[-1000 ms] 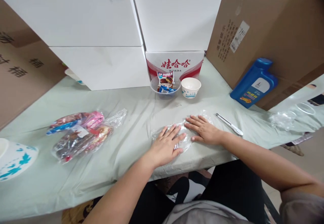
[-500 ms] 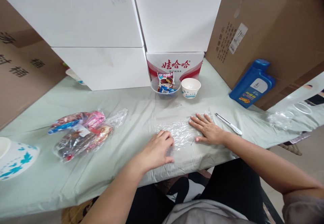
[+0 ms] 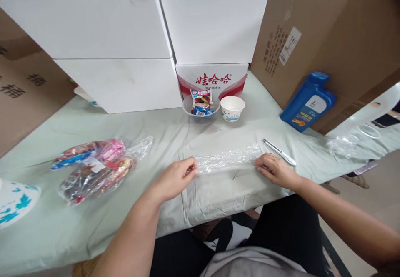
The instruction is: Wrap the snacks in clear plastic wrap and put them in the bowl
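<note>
- Film (image 3: 228, 160), clear and crinkled, is stretched out on the cloth, just right of centre and below the frame's middle.
- Its left end is pinched between the thumb and curled fingers of the left hand (image 3: 175, 179); its right end seems likewise pinched by the right hand (image 3: 276, 170), though that contact is partly hidden.
- By this two-ended hold, the strip is presumably drawn straight and flat.
- A slim cutter (image 3: 279, 152) is laid just beyond the right hand, perhaps for easy reach.
- Snack packets (image 3: 202, 101) are gathered in a see-through bowl (image 3: 203, 115), with a paper bowl (image 3: 233, 109) set just beside it at upper centre, probably out of the hands' way.
- Bagged goods (image 3: 100, 166) are left at middle left.
- A blue bottle (image 3: 308, 104) is stood before a cardboard box (image 3: 331, 35) at upper right.
- The table is covered by pale green cloth (image 3: 78, 222), visibly wrinkled.
- White boxes (image 3: 109, 18) are stacked across the upper frame; pale floor (image 3: 381, 193) is shown at lower right.
</note>
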The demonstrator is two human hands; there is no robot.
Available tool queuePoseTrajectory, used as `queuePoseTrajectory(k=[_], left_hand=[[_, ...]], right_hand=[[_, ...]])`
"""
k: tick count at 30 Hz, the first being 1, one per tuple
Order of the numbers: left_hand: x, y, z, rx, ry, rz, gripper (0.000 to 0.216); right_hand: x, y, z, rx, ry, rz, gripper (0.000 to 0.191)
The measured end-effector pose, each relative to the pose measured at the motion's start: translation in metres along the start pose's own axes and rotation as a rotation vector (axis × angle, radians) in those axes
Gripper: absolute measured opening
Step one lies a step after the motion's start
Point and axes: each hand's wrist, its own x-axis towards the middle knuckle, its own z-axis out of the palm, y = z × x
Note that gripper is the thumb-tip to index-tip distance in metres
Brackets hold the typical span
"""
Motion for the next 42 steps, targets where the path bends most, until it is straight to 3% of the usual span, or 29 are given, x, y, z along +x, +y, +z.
queuePoseTrajectory(k=[6, 13, 23, 25, 28, 30, 31, 33, 36, 39, 42], left_hand=[[0.019, 0.002, 0.022, 0.117, 0.249, -0.182, 0.009], [0.028, 0.008, 0.04, 0.388, 0.233, -0.243, 0.01], [0.025, 0.009, 0.038, 0.448, 0.196, -0.221, 0.012], [0.023, 0.009, 0.039, 0.453, 0.228, -0.221, 0.01], [0.018, 0.014, 0.041, 0.494, 0.439, -0.147, 0.012], [0.015, 0.018, 0.044, 0.504, 0.567, -0.003, 0.015], [0.013, 0.021, 0.047, 0.492, 0.573, 0.083, 0.017], [0.012, 0.024, 0.053, 0.463, 0.473, 0.213, 0.019], [0.015, 0.025, 0.058, 0.495, 0.289, 0.196, 0.021], [0.017, 0.022, 0.056, 0.571, 0.263, 0.087, 0.024], [0.018, 0.021, 0.054, 0.595, 0.296, 0.053, 0.028]], right_hand=[[0.02, 0.005, 0.007, -0.062, 0.049, 0.394, 0.023], [0.033, 0.004, 0.016, -0.306, -0.002, 0.449, 0.028], [0.041, 0.006, 0.01, -0.444, -0.069, 0.56, 0.031], [0.04, 0.008, 0.01, -0.467, -0.015, 0.507, 0.032], [0.034, 0.005, 0.011, -0.461, 0.117, 0.273, 0.038], [0.03, -0.001, 0.013, -0.416, 0.1, 0.049, 0.045], [0.029, -0.003, 0.015, -0.389, 0.045, -0.058, 0.051], [0.027, -0.005, 0.019, -0.346, -0.104, -0.192, 0.063], [0.024, -0.001, 0.02, -0.319, -0.258, -0.147, 0.076], [0.011, 0.004, 0.014, -0.307, -0.286, -0.086, 0.08], [-0.015, 0.001, 0.008, -0.286, -0.255, -0.149, 0.078]])
